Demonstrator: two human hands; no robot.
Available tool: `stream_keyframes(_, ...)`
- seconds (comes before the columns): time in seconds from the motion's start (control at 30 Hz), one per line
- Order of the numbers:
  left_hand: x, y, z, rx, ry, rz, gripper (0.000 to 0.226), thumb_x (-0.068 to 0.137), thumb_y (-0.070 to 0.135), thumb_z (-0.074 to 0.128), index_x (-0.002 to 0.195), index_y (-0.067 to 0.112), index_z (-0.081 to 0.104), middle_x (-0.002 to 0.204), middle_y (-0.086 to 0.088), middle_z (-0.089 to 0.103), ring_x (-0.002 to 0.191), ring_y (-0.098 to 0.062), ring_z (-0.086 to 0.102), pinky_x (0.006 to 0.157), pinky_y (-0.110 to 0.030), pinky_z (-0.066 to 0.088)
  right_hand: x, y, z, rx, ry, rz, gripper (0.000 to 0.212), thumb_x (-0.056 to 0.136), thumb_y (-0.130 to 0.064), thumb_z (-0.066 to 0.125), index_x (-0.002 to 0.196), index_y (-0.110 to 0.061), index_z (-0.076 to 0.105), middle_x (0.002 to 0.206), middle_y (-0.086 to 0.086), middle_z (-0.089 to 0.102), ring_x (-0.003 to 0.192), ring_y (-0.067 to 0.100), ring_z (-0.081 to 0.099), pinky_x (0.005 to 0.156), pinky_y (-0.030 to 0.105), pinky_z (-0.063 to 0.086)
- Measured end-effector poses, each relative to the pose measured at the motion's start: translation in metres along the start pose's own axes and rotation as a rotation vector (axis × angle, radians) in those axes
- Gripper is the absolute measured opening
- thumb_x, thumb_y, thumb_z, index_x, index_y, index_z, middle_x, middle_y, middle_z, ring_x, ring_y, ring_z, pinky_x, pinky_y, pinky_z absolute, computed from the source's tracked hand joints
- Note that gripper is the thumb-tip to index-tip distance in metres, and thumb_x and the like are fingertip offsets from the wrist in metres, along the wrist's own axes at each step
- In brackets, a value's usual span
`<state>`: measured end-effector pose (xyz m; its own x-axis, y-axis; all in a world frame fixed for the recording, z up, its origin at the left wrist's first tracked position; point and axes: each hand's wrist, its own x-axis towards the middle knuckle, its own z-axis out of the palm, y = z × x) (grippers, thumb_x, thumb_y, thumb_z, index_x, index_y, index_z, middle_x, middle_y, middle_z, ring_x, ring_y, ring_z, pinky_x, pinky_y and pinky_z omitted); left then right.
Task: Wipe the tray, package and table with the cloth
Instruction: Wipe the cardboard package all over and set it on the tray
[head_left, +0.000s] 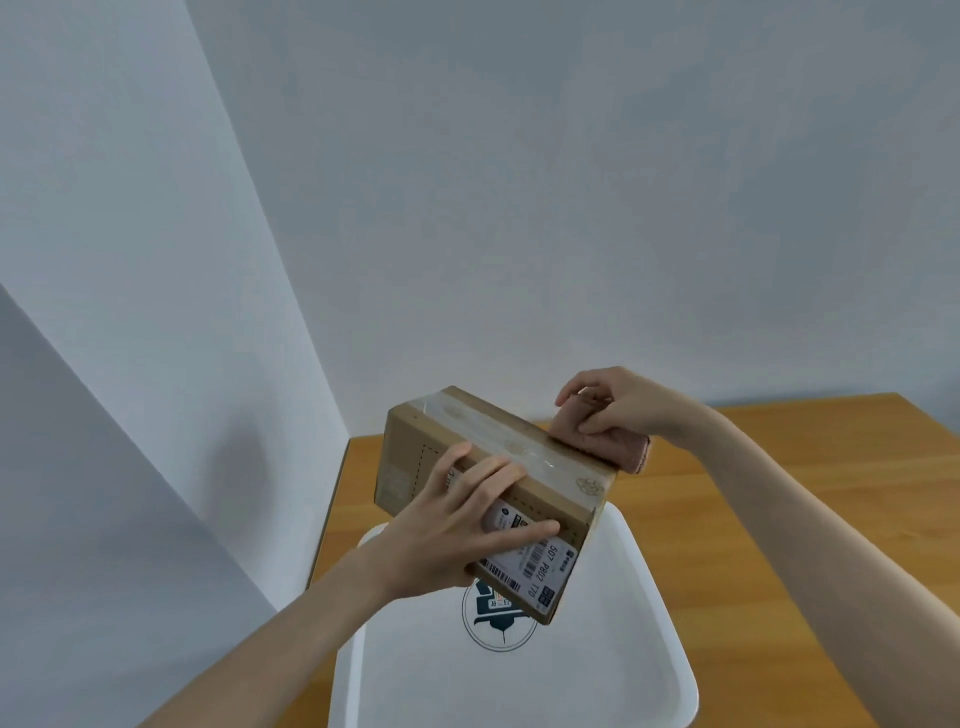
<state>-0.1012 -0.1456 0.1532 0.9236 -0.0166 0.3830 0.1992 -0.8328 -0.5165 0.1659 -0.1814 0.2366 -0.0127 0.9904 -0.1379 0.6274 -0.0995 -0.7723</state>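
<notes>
A brown cardboard package (498, 441) with clear tape and a white shipping label is held tilted above a white tray (519, 686). My left hand (462, 525) grips the package from the near side, fingers spread over the label. My right hand (613, 405) presses a folded pinkish-brown cloth (618, 449) against the package's far upper edge. The tray lies on a wooden table (779, 519) and bears a round dark logo, partly hidden by the package.
Pale walls meet in a corner just behind and to the left of the table. The table's left edge runs close to the wall. Bare wood extends to the right of the tray.
</notes>
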Motion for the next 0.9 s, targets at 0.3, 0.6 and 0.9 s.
stream_keyframes(0.3, -0.006, -0.015, -0.001, -0.235, 0.155, -0.223, 0.116, 0.058, 0.05, 0.064, 0.149, 0.034, -0.006, 0.137, -0.016, 0.024, 0.13, -0.034, 0.027, 0.106, -0.056, 0.026, 0.0, 0.029, 0.008, 0.079, 0.028, 0.031, 0.037, 0.079, 0.01, 0.059, 0.102, -0.018, 0.065, 0.095, -0.001, 0.068, 0.089, 0.012, 0.06, 0.073, 0.017, 0.046)
stream_keyframes(0.6, 0.011, -0.021, -0.007, -1.69, 0.533, -1.248, 0.094, 0.059, 0.043, 0.07, 0.143, 0.038, 0.026, 0.129, 0.001, 0.054, 0.124, -0.018, 0.052, 0.093, -0.036, 0.049, 0.006, 0.026, 0.048, 0.329, 0.198, -0.074, 0.035, 0.08, 0.008, 0.06, 0.098, -0.022, 0.065, 0.097, 0.003, 0.068, 0.094, 0.015, 0.063, 0.077, 0.023, 0.053)
stream_keyframes(0.9, -0.004, -0.02, -0.012, -2.042, 0.715, -1.42, 0.05, 0.092, 0.056, 0.028, 0.117, 0.023, 0.056, 0.095, -0.002, 0.068, 0.084, -0.019, 0.067, 0.069, -0.034, 0.056, -0.005, 0.011, 0.042, 0.31, 0.206, -0.226, 0.032, 0.079, 0.007, 0.063, 0.1, -0.017, 0.064, 0.097, -0.002, 0.068, 0.095, 0.008, 0.062, 0.081, 0.018, 0.047)
